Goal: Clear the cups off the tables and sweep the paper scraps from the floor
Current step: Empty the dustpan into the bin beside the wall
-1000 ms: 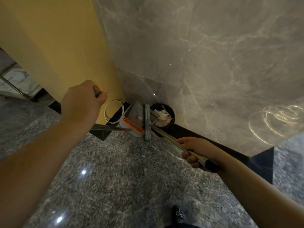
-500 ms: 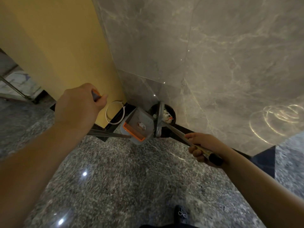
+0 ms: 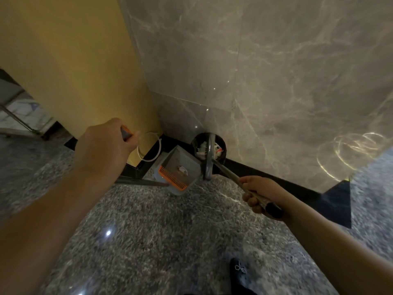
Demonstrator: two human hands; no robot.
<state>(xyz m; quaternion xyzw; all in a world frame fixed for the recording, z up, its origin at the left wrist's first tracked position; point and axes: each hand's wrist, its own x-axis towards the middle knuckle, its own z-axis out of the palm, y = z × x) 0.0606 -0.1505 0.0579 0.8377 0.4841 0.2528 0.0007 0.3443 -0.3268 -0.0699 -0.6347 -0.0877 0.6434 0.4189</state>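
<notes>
Apparently dustpan (image 3: 179, 167) beside bin (image 3: 209, 145)

Grey dustpan (image 3: 178, 167), orange comb edge, tilted beside the black bin (image 3: 221, 143) in the floor's corner; white scraps (image 3: 202, 146), apparently paper, inside

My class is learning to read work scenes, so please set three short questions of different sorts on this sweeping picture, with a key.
1. True or false: the grey plastic dustpan with the orange comb edge lies flat on the floor.
2. Which hand grips the metal broom handle? A) left B) right C) neither
3. Fill in: white paper scraps lie inside the round black ___.

Key
1. False: it is tilted toward the round black bin.
2. B: the right hand; the left hand holds the orange-tipped dustpan handle.
3. bin
</notes>
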